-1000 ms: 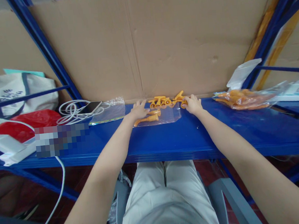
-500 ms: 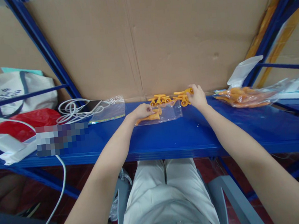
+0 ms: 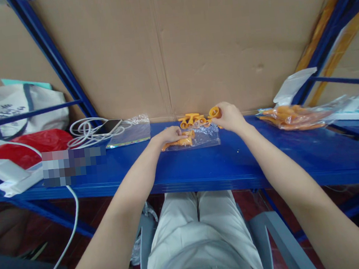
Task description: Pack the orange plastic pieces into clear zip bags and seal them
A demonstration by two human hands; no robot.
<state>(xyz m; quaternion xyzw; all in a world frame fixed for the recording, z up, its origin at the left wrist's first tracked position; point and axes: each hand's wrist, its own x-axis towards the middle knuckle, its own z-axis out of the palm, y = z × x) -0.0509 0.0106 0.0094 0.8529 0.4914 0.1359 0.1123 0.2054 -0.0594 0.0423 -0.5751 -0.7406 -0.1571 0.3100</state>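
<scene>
A small clear plastic bag [image 3: 205, 138] lies on the blue shelf [image 3: 201, 166] in front of me. One orange plastic piece [image 3: 177, 143] sits inside it under my left hand [image 3: 169, 134], whose fingers are curled and pinch the bag's left end. My right hand [image 3: 230, 117] is closed around a few orange pieces [image 3: 214, 112], held just above the bag's far right corner. More loose orange pieces [image 3: 192, 119] lie in a row against the cardboard back wall, between my two hands.
A full bag of orange pieces [image 3: 292, 117] lies to the right, with white packaging [image 3: 292, 85] behind it. To the left are a clear bag [image 3: 130, 133], a phone [image 3: 109, 127] with coiled white cable, a red bag [image 3: 25, 149], a tote bag [image 3: 18, 110] and a white charger [image 3: 8, 176].
My right hand gathered orange pieces from the row at the back and moved left with them to the bag. My left hand drew back onto the bag's left end.
</scene>
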